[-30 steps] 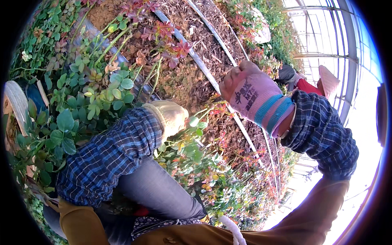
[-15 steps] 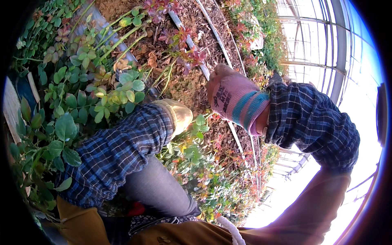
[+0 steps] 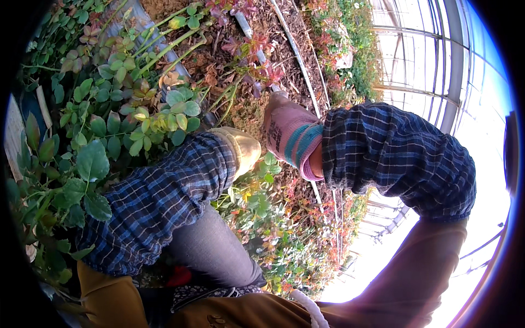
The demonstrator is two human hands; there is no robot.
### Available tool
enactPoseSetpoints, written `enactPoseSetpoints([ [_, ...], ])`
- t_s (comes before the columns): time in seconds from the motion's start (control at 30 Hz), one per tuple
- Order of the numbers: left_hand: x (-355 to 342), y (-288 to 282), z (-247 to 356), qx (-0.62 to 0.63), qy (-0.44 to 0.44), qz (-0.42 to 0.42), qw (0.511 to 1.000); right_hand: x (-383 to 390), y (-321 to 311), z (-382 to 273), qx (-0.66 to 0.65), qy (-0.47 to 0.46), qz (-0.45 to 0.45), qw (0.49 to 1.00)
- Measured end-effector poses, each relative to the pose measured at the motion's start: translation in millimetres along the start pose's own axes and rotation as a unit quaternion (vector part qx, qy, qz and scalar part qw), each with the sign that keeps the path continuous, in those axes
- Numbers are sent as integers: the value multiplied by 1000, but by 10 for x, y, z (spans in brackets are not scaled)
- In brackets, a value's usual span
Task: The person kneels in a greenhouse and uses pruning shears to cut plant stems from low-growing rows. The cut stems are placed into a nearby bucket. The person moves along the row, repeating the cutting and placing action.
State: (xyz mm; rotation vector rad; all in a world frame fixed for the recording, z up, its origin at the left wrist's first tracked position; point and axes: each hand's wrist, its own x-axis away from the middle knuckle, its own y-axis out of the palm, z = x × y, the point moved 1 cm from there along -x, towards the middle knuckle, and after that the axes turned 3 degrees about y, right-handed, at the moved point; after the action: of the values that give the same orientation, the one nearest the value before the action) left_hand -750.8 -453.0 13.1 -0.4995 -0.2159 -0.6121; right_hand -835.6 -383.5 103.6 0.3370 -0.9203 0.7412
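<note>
Pointed red leaves (image 3: pixel 272 74) near right hand (image 3: pixel 285 127), green leaves (image 3: pixel 270 159) by left hand (image 3: pixel 248 151), fingers' spread and hold unclear

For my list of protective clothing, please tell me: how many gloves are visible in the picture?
2. The pale yellow glove is on the left hand, near picture centre; the pink, blue-banded glove is on the right hand, beside it. Leaves may hide others.

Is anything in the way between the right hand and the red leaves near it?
Nothing visible stands between the right hand and the red leaves, though I can't tell whether they touch.
</note>
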Motion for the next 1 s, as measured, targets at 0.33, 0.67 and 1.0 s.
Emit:
enactPoseSetpoints([
  [0.33, 97, -4, 28, -108, 46, 56, 992, 301, -151, 273, -175, -94, -23, 980],
  [0.67, 78, 32, 128, -119, 35, 65, 990, 613, 145, 644, -251, 85, 51, 963],
  [1.0, 132, 19, 161, -123, -7, 66, 990, 559, -49, 391, -46, -39, 86, 994],
])
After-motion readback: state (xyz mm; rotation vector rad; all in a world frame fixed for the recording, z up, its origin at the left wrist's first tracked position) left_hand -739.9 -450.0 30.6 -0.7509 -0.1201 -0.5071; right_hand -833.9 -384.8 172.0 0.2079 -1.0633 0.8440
